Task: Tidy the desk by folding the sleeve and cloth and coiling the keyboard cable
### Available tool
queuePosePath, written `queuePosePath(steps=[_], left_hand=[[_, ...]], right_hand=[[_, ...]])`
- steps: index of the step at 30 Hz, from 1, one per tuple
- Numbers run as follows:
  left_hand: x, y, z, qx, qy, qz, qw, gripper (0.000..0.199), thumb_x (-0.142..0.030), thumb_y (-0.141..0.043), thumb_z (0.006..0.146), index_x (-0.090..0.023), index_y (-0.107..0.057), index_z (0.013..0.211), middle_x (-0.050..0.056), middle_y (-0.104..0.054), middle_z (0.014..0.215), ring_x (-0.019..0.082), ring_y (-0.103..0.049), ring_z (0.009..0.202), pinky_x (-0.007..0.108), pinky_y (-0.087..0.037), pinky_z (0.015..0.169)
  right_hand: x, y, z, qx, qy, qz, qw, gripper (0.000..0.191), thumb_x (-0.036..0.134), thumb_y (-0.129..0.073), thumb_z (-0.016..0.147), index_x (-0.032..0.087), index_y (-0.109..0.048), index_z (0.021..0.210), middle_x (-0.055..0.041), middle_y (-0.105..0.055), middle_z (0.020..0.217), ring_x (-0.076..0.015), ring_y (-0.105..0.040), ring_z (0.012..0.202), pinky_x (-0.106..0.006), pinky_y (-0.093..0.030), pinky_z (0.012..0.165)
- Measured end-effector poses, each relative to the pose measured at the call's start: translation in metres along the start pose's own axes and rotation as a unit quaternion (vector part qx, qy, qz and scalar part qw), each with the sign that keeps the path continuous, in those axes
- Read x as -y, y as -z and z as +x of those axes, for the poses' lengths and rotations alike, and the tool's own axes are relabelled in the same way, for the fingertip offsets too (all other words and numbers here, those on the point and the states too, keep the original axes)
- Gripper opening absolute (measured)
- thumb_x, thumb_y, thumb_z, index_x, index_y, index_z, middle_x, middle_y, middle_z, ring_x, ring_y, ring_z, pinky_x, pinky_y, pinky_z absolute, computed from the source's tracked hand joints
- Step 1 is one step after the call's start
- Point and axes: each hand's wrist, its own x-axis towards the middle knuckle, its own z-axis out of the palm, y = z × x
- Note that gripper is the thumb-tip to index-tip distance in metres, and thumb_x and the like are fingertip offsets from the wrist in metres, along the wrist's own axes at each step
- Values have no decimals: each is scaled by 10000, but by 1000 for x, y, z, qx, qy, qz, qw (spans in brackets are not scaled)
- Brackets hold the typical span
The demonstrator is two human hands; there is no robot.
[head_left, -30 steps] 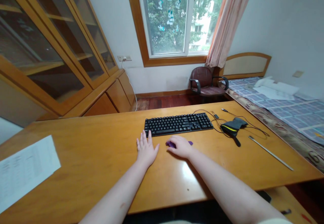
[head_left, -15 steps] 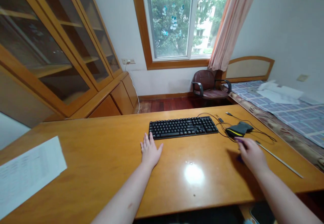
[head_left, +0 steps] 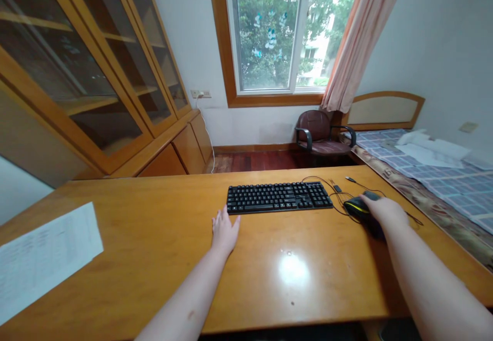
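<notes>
A black keyboard [head_left: 280, 197] lies across the desk in front of me. My left hand [head_left: 224, 230] is open, its fingers apart, resting on the desk at the keyboard's lower left corner. My right hand [head_left: 387, 215] reaches over a soft-looking black and grey item with a yellow stripe [head_left: 356, 206], right of the keyboard, and appears to touch it. That hand hides part of the item, and its fingers are mostly out of sight. Thin black cables [head_left: 339, 208] run around the item, and a small dark piece [head_left: 338, 189] lies near them.
The wooden desk [head_left: 162, 238] fills the foreground, with printed paper sheets [head_left: 50, 253] at its left. A cable plug [head_left: 350, 179] lies near the far right edge. Beyond stand a chair [head_left: 318, 133], a bed [head_left: 419, 161] and a glass-fronted cabinet [head_left: 111, 120].
My right hand has moved from below the striped item up onto it. The purple thing at its fingertips no longer shows clearly. My left hand stays spread, slightly lower beside the keyboard.
</notes>
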Motion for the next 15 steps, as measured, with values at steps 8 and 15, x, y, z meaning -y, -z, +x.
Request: queuePosePath(steps=[8,15], left_hand=[[2,3,-1,4,-7,-18,1000,614,-401,-400,872,-64,-275,1369,190,-413,1375,283,-359,1291,445,-209,1096],[8,11,28,39,2,-27,999,745,-468,-520,808,-52,-279,1377,206,-448,1339,283,-414,1246,384,-324,1024]], right_hand=[[33,8,-38,-126,32,65,989,208,403,-555,641,199,-543,679,-133,-570,766,-295,-548,820,-391,-431,682],[127,3,-99,-136,240,171,946,337,194,-471,688,168,-519,1021,-127,-563,1036,-245,-523,951,-359,-417,837]])
